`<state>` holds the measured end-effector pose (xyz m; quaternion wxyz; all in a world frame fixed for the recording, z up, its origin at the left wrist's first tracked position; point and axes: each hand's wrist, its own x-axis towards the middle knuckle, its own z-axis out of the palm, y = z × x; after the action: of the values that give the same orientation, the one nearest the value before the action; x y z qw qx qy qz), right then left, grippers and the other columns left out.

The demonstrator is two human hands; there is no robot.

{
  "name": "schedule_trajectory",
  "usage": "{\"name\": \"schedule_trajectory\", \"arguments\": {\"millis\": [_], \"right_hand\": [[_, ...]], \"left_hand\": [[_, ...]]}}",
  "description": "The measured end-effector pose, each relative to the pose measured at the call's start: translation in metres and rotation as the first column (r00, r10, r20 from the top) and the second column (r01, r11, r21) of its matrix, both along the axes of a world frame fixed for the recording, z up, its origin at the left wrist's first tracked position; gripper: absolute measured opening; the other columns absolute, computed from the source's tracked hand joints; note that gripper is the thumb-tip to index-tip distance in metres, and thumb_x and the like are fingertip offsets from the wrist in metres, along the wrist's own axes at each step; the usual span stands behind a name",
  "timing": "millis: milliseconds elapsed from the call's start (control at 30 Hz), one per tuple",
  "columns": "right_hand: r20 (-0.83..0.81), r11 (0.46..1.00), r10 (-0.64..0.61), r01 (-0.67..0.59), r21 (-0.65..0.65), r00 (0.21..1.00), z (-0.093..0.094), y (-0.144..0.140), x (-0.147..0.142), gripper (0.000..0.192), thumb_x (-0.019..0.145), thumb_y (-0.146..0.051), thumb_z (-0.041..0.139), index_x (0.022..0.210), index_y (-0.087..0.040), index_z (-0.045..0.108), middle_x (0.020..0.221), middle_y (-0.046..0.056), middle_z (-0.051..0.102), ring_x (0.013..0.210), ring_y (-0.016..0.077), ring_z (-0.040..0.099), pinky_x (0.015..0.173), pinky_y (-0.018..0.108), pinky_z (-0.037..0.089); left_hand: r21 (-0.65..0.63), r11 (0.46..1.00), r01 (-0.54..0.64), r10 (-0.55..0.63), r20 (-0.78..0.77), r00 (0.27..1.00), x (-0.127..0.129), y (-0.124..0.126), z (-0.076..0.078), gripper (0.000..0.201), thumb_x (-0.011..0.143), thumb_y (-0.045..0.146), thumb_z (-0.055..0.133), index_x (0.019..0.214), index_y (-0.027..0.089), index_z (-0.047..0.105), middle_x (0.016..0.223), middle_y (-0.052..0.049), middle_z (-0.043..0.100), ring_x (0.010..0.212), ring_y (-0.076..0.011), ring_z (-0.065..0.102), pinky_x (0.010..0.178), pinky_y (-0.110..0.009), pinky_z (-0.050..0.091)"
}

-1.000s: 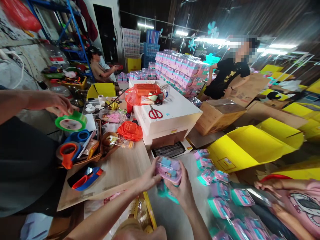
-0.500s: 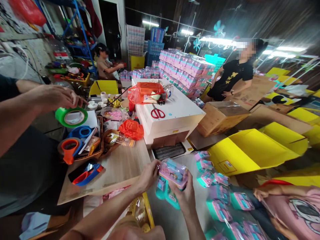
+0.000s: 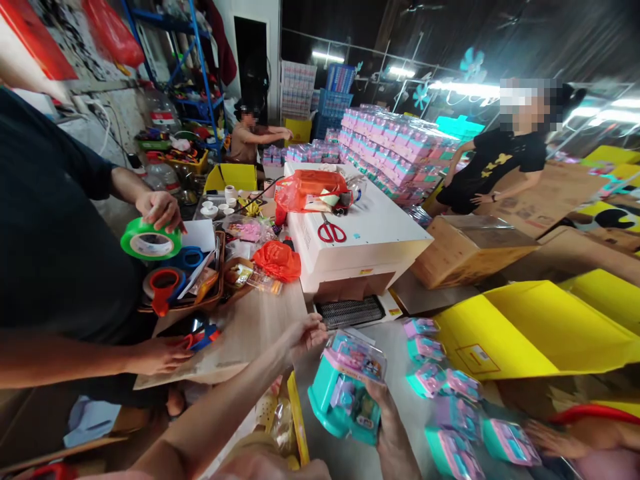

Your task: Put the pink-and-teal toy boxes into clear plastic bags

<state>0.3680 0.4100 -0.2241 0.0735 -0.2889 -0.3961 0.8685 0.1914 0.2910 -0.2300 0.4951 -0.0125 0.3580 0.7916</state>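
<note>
My right hand (image 3: 386,417) grips a teal and pink plastic toy set (image 3: 347,387) by its right side, above the grey table. Clear plastic covers its pink top, and small coloured parts show in its teal lower body. To its upper left is my left hand (image 3: 306,335), apart from the toy set, with nothing in its loosely bent, parted fingers. Just beyond both hands lies the dark mesh conveyor (image 3: 350,311) at the mouth of a white machine (image 3: 360,250). Similar toy sets (image 3: 453,427) stand in a loose group to the right.
At left, a co-worker's hand (image 3: 159,208) holds green tape (image 3: 151,241); that person's other hand (image 3: 159,355) touches a red-blue tape dispenser (image 3: 203,338). Red scissors (image 3: 332,231) lie on the machine. A yellow carton (image 3: 530,327) stands open at right. Another person's hand is at lower right.
My left hand has come off the toy set. In my right hand the set has tilted, showing more of its teal body. The co-worker's lower hand has reached the tape dispenser.
</note>
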Motion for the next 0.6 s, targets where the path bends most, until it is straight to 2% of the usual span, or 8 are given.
{"name": "schedule_trajectory", "arguments": {"millis": [67,167,233,300,367,433,533,600], "right_hand": [[0.011,0.980,-0.052,0.049,0.192,0.999,-0.003,0.001,0.000,0.048,0.065,-0.048,0.078,0.104,-0.022,0.066,0.088,0.005,0.070,0.081,0.0237,0.067,0.075,0.036,0.057],[-0.014,0.908,-0.057,0.058,0.415,0.998,-0.010,-0.004,0.002,0.078,0.065,-0.047,0.079,0.133,-0.028,0.045,0.117,0.006,0.066,0.106,0.0241,0.062,0.093,0.038,0.052],[-0.008,0.893,-0.057,0.054,0.447,0.998,-0.015,-0.007,0.005,0.090,0.063,-0.048,0.080,0.140,-0.034,0.035,0.129,0.005,0.060,0.115,0.0230,0.059,0.099,0.038,0.048],[0.021,0.924,-0.080,0.066,0.376,0.997,-0.017,-0.005,0.007,0.087,0.063,-0.063,0.074,0.137,-0.033,0.040,0.135,0.007,0.057,0.122,0.0262,0.055,0.104,0.044,0.046],[0.064,0.962,-0.049,0.029,0.271,0.997,-0.011,0.004,0.009,0.082,0.065,-0.082,0.055,0.126,-0.028,0.054,0.135,0.011,0.057,0.125,0.0302,0.052,0.107,0.050,0.042],[0.124,0.962,0.070,-0.100,0.254,0.990,0.004,0.014,0.008,0.085,0.065,-0.090,0.043,0.112,-0.023,0.064,0.125,0.014,0.063,0.120,0.0321,0.055,0.106,0.052,0.041],[0.205,0.869,0.280,-0.339,0.362,0.938,0.029,0.022,0.005,0.066,0.069,-0.078,0.059,0.099,-0.020,0.068,0.105,0.011,0.068,0.101,0.0271,0.061,0.096,0.043,0.046],[0.204,0.826,0.320,-0.378,0.418,0.925,0.039,0.021,0.002,0.051,0.070,-0.065,0.069,0.087,-0.017,0.068,0.083,0.006,0.066,0.078,0.0195,0.058,0.077,0.033,0.047]], "left_hand": [[0.023,0.996,0.091,-0.090,-0.039,0.995,0.011,-0.001,0.010,0.042,0.073,0.040,0.077,0.101,0.018,0.055,0.094,-0.001,0.064,0.078,-0.0105,0.064,0.069,-0.020,0.050],[0.035,0.953,0.301,-0.273,-0.336,0.901,0.025,-0.007,0.022,0.089,0.058,0.053,0.087,0.132,0.026,0.044,0.128,-0.004,0.056,0.115,-0.0189,0.057,0.095,-0.028,0.045],[-0.019,0.931,0.366,-0.323,-0.510,0.797,0.029,-0.011,0.027,0.111,0.054,0.052,0.089,0.144,0.028,0.029,0.137,-0.007,0.048,0.127,-0.0242,0.048,0.106,-0.035,0.039],[-0.115,0.914,0.390,-0.382,-0.571,0.727,0.029,-0.015,0.031,0.119,0.054,0.052,0.089,0.148,0.023,0.022,0.137,-0.012,0.048,0.124,-0.0279,0.051,0.106,-0.040,0.041],[-0.229,0.888,0.400,-0.448,-0.630,0.634,0.029,-0.017,0.034,0.121,0.052,0.053,0.089,0.149,0.019,0.025,0.136,-0.015,0.050,0.123,-0.0311,0.052,0.106,-0.044,0.041],[-0.356,0.841,0.408,-0.526,-0.718,0.457,0.032,-0.017,0.035,0.123,0.050,0.055,0.088,0.151,0.018,0.028,0.141,-0.018,0.048,0.129,-0.0351,0.047,0.111,-0.047,0.036],[-0.497,0.772,0.396,-0.596,-0.783,0.178,0.042,-0.013,0.035,0.131,0.049,0.055,0.088,0.155,0.016,0.021,0.147,-0.022,0.043,0.135,-0.0393,0.042,0.114,-0.049,0.032],[-0.553,0.735,0.391,-0.630,-0.771,0.095,0.050,-0.010,0.033,0.138,0.049,0.053,0.088,0.156,0.015,0.010,0.149,-0.025,0.039,0.135,-0.0416,0.042,0.112,-0.050,0.034]]}}
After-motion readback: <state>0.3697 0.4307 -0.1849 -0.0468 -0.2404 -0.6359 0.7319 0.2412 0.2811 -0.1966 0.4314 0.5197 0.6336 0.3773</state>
